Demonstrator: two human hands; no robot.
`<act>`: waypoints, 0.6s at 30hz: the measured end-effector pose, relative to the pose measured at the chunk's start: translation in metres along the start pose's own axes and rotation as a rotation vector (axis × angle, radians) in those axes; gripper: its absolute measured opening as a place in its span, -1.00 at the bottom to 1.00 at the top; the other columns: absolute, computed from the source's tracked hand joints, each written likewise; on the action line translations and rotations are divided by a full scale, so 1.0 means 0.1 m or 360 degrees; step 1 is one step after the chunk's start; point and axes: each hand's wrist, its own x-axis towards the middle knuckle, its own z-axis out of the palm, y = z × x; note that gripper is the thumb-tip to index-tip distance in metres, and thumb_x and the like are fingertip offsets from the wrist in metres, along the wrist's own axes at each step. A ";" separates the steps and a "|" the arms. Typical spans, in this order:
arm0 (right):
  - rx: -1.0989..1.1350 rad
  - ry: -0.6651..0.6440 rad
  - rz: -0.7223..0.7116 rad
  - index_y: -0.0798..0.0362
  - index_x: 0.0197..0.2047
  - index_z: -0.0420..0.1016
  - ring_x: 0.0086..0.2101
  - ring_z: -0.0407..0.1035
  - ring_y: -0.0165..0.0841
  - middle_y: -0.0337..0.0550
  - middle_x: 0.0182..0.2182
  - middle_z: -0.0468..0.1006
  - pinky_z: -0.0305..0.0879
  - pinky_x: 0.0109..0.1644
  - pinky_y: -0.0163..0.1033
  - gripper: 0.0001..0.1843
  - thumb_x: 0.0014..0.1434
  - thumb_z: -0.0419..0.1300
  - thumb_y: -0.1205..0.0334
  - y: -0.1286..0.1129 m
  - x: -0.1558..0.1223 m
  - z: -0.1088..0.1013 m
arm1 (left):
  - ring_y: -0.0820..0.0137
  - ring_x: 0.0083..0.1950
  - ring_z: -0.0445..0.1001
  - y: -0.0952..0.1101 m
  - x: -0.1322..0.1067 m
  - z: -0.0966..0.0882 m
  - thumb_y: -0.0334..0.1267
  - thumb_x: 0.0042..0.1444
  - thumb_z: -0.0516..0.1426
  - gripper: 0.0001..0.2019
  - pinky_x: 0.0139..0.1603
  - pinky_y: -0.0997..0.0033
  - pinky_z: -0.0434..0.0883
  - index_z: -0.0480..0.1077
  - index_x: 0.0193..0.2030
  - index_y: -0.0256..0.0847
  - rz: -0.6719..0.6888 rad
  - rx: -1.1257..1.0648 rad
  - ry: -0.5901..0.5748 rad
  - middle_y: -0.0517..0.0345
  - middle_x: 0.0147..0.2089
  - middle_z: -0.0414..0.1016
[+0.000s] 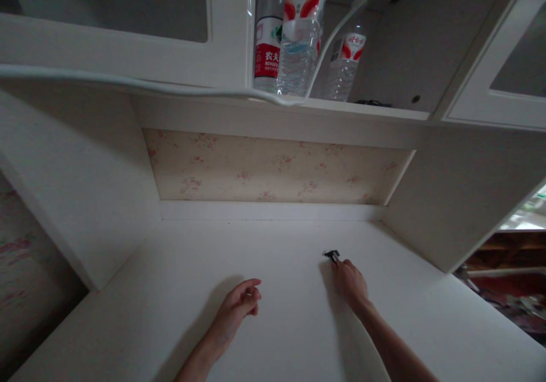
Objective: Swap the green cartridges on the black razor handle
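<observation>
My right hand (350,281) reaches forward over a white desk surface (277,314), fingers closed together around a small black object (331,254) whose end sticks out past the fingertips and touches the desk. What the object is I cannot make out. My left hand (239,305) hovers low over the desk to the left, fingers loosely curled with nothing in them.
The desk sits in a white alcove with side panels (106,200) and a floral back panel (273,169). Above, an open cabinet shelf holds three water bottles (301,35). A glass cabinet door (503,58) stands open at the upper right.
</observation>
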 end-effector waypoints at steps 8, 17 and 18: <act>-0.0013 -0.0017 -0.0051 0.14 -0.10 0.52 -0.26 0.47 -0.18 0.10 -0.14 0.48 0.23 -0.30 -0.25 -0.65 0.39 -0.10 0.28 -0.07 -0.06 0.02 | 0.45 -0.37 0.31 -0.01 -0.01 0.00 -0.10 0.07 0.22 -0.62 -0.27 0.40 0.26 0.43 0.00 -0.21 0.0004 0.0029 0.0003 0.14 -0.27 0.34; 0.0040 0.0003 -0.0012 0.13 -0.10 0.51 -0.27 0.47 -0.16 0.11 -0.16 0.48 0.28 -0.27 -0.22 -0.65 0.37 -0.08 0.20 -0.11 -0.10 -0.05 | 0.45 -0.36 0.31 -0.03 -0.01 0.00 -0.13 0.09 0.21 -0.65 -0.29 0.43 0.26 0.43 -0.02 -0.24 -0.0012 0.0023 0.0000 0.11 -0.26 0.36; 0.0048 0.0022 -0.0021 0.13 -0.07 0.50 -0.25 0.46 -0.16 0.10 -0.16 0.48 0.28 -0.25 -0.21 -0.65 0.37 -0.08 0.20 -0.12 -0.11 -0.06 | 0.45 -0.36 0.32 -0.03 0.00 0.00 -0.13 0.09 0.21 -0.65 -0.29 0.43 0.26 0.44 -0.02 -0.25 -0.0012 0.0019 -0.0002 0.10 -0.26 0.37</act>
